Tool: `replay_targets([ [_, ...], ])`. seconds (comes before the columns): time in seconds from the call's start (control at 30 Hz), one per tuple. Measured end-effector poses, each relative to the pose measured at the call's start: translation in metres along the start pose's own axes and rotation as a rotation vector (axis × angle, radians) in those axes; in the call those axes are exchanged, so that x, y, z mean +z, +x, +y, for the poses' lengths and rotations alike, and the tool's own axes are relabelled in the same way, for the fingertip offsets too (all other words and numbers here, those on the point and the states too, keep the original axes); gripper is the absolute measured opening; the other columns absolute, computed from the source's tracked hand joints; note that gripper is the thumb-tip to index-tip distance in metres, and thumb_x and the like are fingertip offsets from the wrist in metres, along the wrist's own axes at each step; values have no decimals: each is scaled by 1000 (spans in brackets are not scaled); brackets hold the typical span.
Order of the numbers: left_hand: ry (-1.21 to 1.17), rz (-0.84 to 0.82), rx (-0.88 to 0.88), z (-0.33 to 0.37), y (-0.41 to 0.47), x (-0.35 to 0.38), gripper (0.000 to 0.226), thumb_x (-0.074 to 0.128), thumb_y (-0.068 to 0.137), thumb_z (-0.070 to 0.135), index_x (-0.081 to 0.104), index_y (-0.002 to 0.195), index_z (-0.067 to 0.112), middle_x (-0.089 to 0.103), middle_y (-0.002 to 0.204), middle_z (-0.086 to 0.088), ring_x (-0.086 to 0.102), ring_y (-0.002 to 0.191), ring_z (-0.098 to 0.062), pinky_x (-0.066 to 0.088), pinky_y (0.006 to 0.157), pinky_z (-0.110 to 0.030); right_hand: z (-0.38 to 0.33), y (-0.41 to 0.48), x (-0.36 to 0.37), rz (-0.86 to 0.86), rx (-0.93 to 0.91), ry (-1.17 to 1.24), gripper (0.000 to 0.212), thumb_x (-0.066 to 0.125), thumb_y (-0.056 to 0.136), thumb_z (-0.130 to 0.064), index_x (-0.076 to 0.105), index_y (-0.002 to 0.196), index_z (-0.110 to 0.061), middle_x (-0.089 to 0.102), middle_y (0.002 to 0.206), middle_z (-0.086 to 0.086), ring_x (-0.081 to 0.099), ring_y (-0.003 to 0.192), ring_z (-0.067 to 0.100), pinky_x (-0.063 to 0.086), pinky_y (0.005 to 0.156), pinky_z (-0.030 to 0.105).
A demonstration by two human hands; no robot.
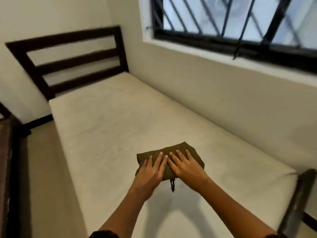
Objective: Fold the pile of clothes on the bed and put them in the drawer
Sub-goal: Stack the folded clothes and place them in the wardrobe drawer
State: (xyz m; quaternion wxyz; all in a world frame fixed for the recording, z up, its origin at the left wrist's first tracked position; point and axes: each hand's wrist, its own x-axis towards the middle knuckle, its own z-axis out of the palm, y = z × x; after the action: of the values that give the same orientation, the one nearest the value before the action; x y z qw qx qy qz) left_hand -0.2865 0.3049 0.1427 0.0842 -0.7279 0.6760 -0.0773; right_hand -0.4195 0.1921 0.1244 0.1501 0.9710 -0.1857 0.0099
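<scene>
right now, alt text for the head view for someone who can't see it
The left hand and right hand press flat on a folded olive garment on a bare white mattress. A dark headboard stands at the far end, and a barred window is on the right.

The left arm (120, 208) and the right arm (231, 203) reach forward, close together. The left hand (151, 169) and the right hand (187, 167) lie flat, palms down, side by side. Their fingers are straight and a bit spread.
</scene>
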Motion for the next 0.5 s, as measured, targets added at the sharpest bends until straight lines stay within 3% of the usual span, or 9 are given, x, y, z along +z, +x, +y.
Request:
replay_targets([
  [0.03,24,49,37,-2,0,-23,103,81,59,-1,24,145,2,28,149,-22,49,121,-44,46,94,-46,7,-7,-24,25,26,0,84,95,30,-25,70,109,-10,69,108,15,67,96,34,57,72,50],
  [0.17,42,208,188,-4,1,-133,103,91,22,4,61,121,3,62,122,-19,68,89,-37,57,68,-41,36,-52,-144,62,209,-51,87,95,31,-20,68,113,-10,68,109,15,68,95,34,56,72,47],
  [0.37,40,491,521,30,-33,-271,91,90,38,5,58,124,1,59,124,-21,65,98,-40,57,75,-45,28,-170,-287,161,460,-226,77,88,51,-12,61,123,-10,65,116,17,66,100,34,56,78,46],
  [0.5,-44,672,808,106,-79,-349,86,89,46,11,57,125,0,59,124,-23,64,100,-40,57,75,-47,-4,-286,-376,129,676,-379,71,88,53,-15,64,120,-13,67,114,16,67,98,33,57,76,45],
])
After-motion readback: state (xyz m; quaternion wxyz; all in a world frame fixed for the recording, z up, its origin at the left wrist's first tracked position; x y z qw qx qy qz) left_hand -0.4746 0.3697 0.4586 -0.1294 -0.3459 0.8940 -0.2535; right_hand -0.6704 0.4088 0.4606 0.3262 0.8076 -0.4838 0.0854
